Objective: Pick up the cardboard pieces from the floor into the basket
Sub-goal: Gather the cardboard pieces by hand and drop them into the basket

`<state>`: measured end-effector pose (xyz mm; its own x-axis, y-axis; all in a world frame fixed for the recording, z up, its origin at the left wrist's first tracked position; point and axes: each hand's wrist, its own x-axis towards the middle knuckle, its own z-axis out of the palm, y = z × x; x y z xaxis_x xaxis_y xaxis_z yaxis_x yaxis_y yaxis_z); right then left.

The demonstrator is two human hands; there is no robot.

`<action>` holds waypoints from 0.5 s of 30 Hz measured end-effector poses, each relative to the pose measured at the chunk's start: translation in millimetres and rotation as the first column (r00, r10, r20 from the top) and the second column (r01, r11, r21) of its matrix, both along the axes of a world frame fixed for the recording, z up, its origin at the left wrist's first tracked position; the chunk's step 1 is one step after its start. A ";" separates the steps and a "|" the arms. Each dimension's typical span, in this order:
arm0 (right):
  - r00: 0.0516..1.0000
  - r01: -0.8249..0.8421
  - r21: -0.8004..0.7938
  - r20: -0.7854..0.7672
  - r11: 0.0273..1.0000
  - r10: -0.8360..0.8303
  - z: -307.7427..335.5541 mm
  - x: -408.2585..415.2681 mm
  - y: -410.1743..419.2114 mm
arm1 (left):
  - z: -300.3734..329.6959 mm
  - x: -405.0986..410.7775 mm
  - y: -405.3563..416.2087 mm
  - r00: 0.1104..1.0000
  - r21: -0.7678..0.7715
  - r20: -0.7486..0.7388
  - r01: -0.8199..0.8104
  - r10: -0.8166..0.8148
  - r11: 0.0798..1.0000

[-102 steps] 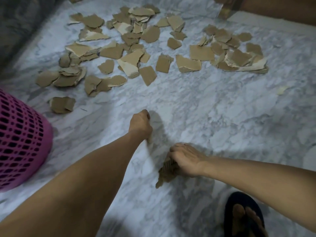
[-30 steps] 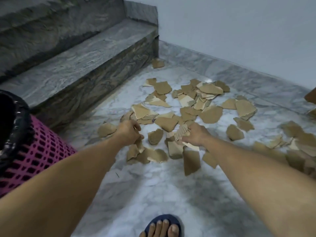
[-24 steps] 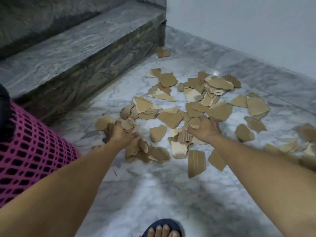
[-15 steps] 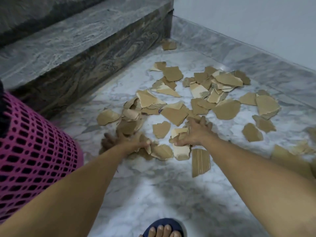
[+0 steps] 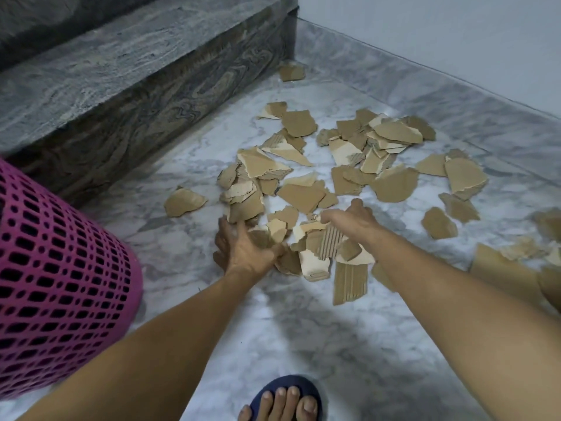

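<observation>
Several torn brown cardboard pieces [image 5: 391, 185] lie scattered over the marble floor [image 5: 303, 329]. My left hand [image 5: 246, 250] is down among the near pieces, fingers spread and curling around a small clump of them. My right hand [image 5: 349, 221] is closed on a bunch of cardboard pieces, a ribbed corrugated one [image 5: 331, 243] hanging below the palm. A long ribbed strip [image 5: 349, 282] lies flat just under that hand. The pink lattice basket [image 5: 57, 287] stands at the left edge, a forearm's length from my left hand.
A dark stone step [image 5: 145, 95] rises along the left and back. A pale wall [image 5: 455, 41] with a marble skirting closes the far side. My foot in a blue sandal [image 5: 285, 399] is at the bottom. More cardboard lies at the right edge [image 5: 516, 259].
Both hands have drawn back toward me and closer together, raking pieces into a heap. The left hand shifted right from the outer pieces. My view has tilted down.
</observation>
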<state>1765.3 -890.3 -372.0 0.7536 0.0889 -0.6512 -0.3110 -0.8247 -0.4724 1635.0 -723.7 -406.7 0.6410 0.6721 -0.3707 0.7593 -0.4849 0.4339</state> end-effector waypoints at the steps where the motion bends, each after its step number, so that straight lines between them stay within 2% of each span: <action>1: 1.000 0.028 -0.005 -0.009 1.000 -0.028 1.8 1.8 -0.4 | 1.1 1.9 0.5 0.996 -0.061 -0.046 -0.075 0.072 0.995; 3: 0.999 -0.045 -0.075 -0.002 0.996 0.045 3.1 4.4 1.6 | 2.9 4.5 -1.2 0.986 -0.090 -0.132 -0.118 0.105 0.989; 5: 0.990 -0.134 -0.143 0.018 0.981 0.138 3.5 1.5 6.6 | 2.3 5.4 -5.9 0.989 -0.015 -0.140 -0.040 0.037 0.999; 7: 0.990 -0.139 -0.122 -0.006 0.983 0.140 0.4 -2.5 9.3 | 2.0 6.5 -10.3 0.994 0.034 -0.113 0.006 -0.002 0.999; 11: 0.992 -0.124 -0.091 -0.029 0.988 0.122 -4.9 -15.7 12.2 | -3.6 12.6 -9.9 0.994 -0.050 -0.089 0.060 -0.064 0.997; 15: 0.996 -0.091 -0.034 -0.002 0.995 0.091 -7.2 -20.6 13.5 | -5.0 11.9 -11.6 0.998 -0.086 -0.046 0.047 -0.051 0.995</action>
<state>1744.7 -876.8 -379.3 0.7432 0.1353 -0.6552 -0.2336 -0.8652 -0.4436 1646.9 -735.3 -411.7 0.6524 0.6049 -0.4567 0.7566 -0.4849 0.4386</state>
